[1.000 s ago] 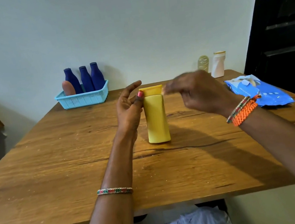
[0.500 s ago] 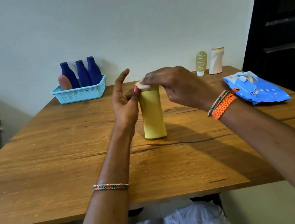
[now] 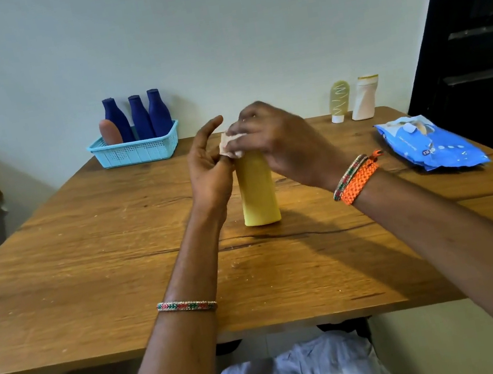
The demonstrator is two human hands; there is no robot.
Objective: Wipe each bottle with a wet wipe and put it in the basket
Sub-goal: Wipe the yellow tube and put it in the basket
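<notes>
I see a yellow bottle (image 3: 257, 191) upright mid-table (image 3: 88, 262). My right hand (image 3: 277, 145) presses a wet wipe (image 3: 231, 145) onto its top; my left hand (image 3: 208, 173) steadies its side. Far left, a basket (image 3: 134, 148) holds three blue bottles (image 3: 140, 116).

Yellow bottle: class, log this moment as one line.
step: wiping top | yellow bottle: upright on table | right hand: presses wet wipe | left hand: steadies bottle

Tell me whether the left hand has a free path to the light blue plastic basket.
Probably yes: the left hand steadies the yellow bottle, and only bare wooden table lies between it and the light blue plastic basket.
</notes>
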